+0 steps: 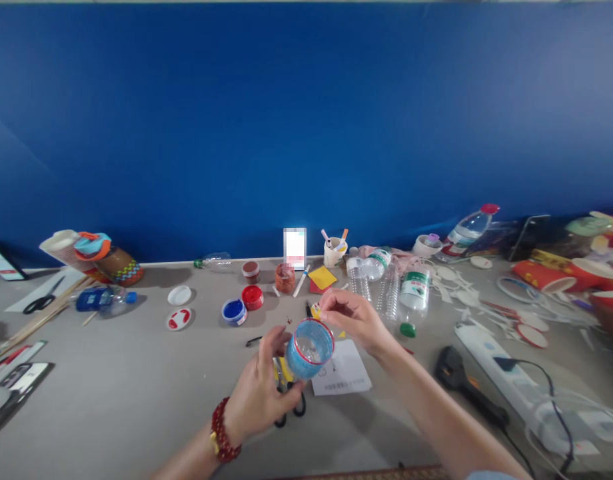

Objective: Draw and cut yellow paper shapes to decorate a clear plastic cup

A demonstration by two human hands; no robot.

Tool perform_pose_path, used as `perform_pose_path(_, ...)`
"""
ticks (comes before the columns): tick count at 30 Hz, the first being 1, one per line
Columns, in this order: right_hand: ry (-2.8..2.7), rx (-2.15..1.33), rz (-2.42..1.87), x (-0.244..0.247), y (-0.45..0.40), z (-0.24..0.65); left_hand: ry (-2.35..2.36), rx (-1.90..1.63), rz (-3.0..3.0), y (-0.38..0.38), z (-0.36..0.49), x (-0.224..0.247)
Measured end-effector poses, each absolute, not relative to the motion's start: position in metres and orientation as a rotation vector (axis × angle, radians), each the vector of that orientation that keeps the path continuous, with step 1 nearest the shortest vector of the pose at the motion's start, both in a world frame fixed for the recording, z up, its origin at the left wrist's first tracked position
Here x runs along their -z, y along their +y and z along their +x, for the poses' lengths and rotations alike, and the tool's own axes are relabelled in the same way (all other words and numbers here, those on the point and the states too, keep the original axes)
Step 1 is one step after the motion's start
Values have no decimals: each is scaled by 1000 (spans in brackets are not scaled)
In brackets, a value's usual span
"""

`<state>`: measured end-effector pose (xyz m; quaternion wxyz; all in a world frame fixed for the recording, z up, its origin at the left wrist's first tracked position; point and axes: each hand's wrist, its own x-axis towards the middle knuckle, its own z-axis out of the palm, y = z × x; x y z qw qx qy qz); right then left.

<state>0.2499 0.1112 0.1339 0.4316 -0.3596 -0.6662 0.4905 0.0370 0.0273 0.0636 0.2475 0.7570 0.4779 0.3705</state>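
My left hand (256,393) is wrapped round a see-through plastic cup (306,368), tinted blue with a red rim, perhaps a cut bottle. The cup tilts so that its open mouth faces me. Fingers of my right hand (354,319) are pinched together just above the rim's right side; whatever they hold is hidden or too small to name. Beneath the cup lie scissors (299,404) with black handles, partly covered by my left hand. A white sheet (347,373) with printed text lies just right of the cup.
Open jars of blue paint (234,310) and red paint (252,297) stand behind my hands. Plastic bottles (415,293) lie to the right, near a glue gun (466,383) and a power strip (496,357). A pen cup (335,253) stands at the back.
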Motion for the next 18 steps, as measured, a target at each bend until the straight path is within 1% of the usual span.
perform_pose_path(18, -1645, -1292, -902, -137, 110, 249, 1295, -990, 2045, 27, 37, -64)
